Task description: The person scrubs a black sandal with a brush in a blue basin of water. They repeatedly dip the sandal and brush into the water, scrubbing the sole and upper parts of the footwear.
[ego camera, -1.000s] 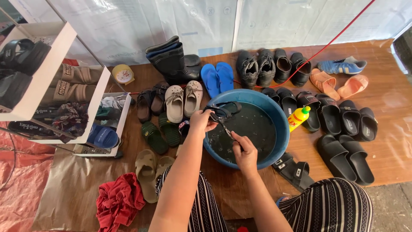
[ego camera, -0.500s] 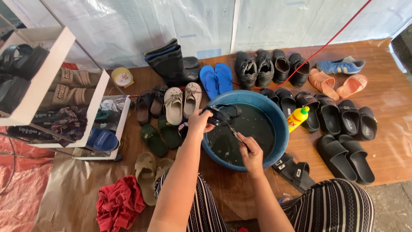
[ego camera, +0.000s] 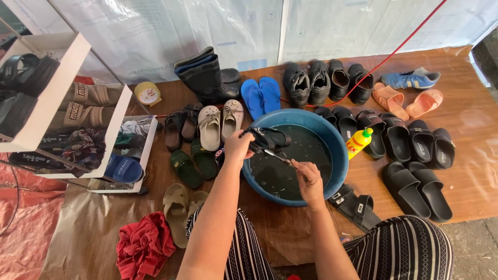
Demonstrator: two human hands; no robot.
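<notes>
Sandal (ego camera: pixel 270 139), one, gripped by left hand (ego camera: pixel 237 148); right hand (ego camera: pixel 307 176) pinches one brush (ego camera: pixel 277 157), seemingly.

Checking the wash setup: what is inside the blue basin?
The blue basin holds dark water with small specks. The water is too murky to show anything beneath its surface.

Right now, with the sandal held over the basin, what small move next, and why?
Probably draw the brush in the right hand across the black sandal: the left hand holds it above the blue basin, bristles near the strap.
</notes>
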